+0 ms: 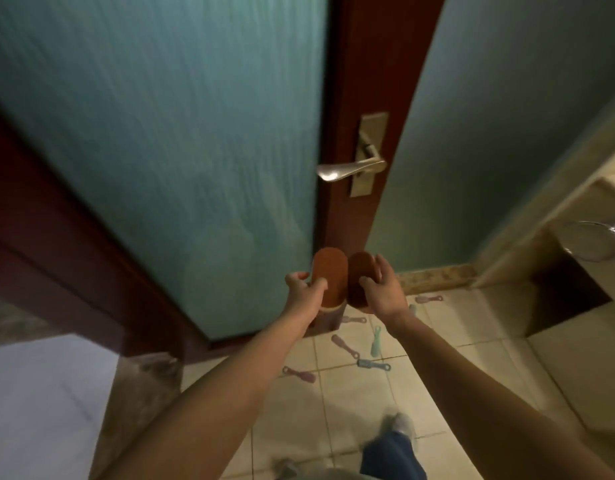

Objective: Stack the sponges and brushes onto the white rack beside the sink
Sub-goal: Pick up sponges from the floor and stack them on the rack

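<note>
You can read nothing here: no lettering, label, brand, number or sign shows clearly on any surface.

left sponge (pixel 330 275) in left hand (pixel 304 292): plain rust-orange, beige rim at near edge. right sponge (pixel 360 271) in right hand (pixel 382 289): darker rust-brown. door panel (pixel 160 133) above hands: teal, vertical streaks. door frame (pixel 361 81): dark red-brown. lever handle (pixel 351 168) up-right of hands: pale brass-silver. floor tiles (pixel 299 410) below hands: cream, dark grout grid. small brushes (pixel 345 346) under right hand: pink, mint, grey-blue. trouser leg (pixel 392 455): blue.
</note>
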Demonstrator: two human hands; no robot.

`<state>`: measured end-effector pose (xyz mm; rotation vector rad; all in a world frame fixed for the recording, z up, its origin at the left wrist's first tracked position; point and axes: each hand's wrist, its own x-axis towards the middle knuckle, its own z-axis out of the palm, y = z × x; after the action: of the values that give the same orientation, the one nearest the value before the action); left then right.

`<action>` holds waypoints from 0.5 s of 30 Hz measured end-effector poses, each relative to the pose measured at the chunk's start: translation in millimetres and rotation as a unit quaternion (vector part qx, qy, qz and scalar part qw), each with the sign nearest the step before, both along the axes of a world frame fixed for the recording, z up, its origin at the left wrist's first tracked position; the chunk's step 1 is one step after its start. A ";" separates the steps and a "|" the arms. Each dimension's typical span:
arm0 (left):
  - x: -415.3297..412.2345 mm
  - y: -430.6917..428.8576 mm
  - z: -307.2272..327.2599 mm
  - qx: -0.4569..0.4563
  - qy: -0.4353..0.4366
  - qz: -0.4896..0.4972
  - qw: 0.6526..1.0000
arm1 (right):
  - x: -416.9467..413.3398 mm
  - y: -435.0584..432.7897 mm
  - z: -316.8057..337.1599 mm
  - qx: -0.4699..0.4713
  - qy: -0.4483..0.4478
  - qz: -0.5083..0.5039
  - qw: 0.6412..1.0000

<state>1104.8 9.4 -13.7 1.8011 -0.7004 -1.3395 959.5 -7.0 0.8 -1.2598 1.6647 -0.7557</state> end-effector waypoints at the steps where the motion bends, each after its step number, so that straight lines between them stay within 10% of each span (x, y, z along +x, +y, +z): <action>1: -11.0 -5.2 6.0 -0.002 0.000 -0.017 1.000 | -10.6 -0.9 5.5 0.002 -0.014 -0.023 1.000; 15: -218.8 -59.3 81.7 -0.082 -0.033 -0.209 0.974 | -209.0 -10.1 72.7 -0.057 -0.104 -0.223 0.968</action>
<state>886.1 -49.9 67.9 1.6278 -1.2418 -1.4404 750.4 -17.2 73.5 -0.8472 1.7668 -1.2253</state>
